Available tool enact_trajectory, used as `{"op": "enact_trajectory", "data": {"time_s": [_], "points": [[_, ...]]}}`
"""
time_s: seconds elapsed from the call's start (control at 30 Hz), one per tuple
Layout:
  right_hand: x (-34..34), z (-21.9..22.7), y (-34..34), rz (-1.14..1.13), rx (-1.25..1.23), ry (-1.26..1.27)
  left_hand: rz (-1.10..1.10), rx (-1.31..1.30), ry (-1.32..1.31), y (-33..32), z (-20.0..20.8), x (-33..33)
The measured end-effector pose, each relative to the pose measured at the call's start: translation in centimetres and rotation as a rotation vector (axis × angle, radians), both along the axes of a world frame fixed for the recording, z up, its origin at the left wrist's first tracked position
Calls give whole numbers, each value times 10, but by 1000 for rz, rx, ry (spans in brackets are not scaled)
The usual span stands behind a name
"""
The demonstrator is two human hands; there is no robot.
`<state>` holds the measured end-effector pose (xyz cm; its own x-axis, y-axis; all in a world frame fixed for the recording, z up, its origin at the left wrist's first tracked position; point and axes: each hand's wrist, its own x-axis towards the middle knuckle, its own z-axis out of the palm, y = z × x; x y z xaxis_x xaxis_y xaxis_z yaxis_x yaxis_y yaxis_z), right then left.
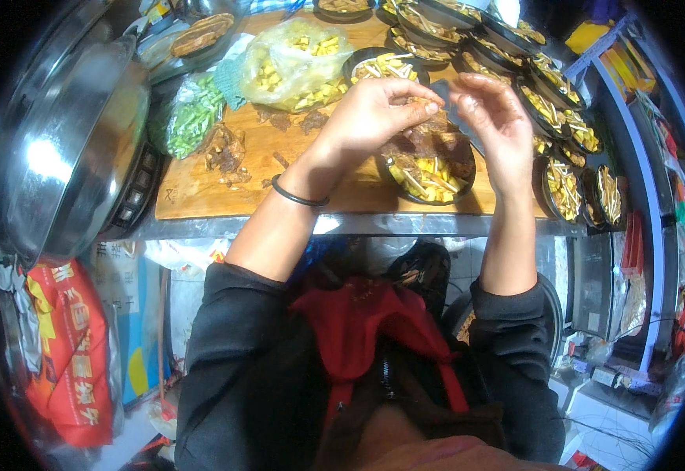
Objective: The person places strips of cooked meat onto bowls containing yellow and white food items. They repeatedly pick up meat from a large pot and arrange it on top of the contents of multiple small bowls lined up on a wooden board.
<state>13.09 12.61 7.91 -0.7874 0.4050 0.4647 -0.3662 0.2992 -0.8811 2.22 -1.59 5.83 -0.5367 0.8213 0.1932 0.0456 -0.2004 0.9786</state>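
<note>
In front of me on the wooden board a black bowl holds yellow cubes, pale sticks and brown meat slices. My left hand, a black band at its wrist, is over the bowl's far left side. Its thumb and fingertips are pinched together; what lies between them is too small to make out. To the right, my right hand is raised with curled fingers apart and nothing visible in them. A flat grey-blue thing, partly hidden, lies between the hands. Left of my left forearm, brown meat scraps rest on the board.
Clear bags of yellow cubes and chopped greens lie at the back left. A large metal pan stands at the left. Several filled black bowls crowd the right side, some stacked. Brown meat sits at the far left.
</note>
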Motion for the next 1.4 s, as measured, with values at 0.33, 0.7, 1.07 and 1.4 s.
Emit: {"op": "enact_trajectory", "data": {"time_s": [0.33, 0.7, 1.07, 1.4], "points": [[20, -13, 31, 288, -125, -645, -93, 57, -29, -8, -20, 1], [12, -39, 16, -100, 544, -502, 270, -28, 223, -22, -76, 5], [8, -31, 9, -221, 689, -554, 402, 2, 267, -18, -85, 5], [10, -40, 17, -228, 571, -485, 410, -90, 374, -22, -82, 5]]}}
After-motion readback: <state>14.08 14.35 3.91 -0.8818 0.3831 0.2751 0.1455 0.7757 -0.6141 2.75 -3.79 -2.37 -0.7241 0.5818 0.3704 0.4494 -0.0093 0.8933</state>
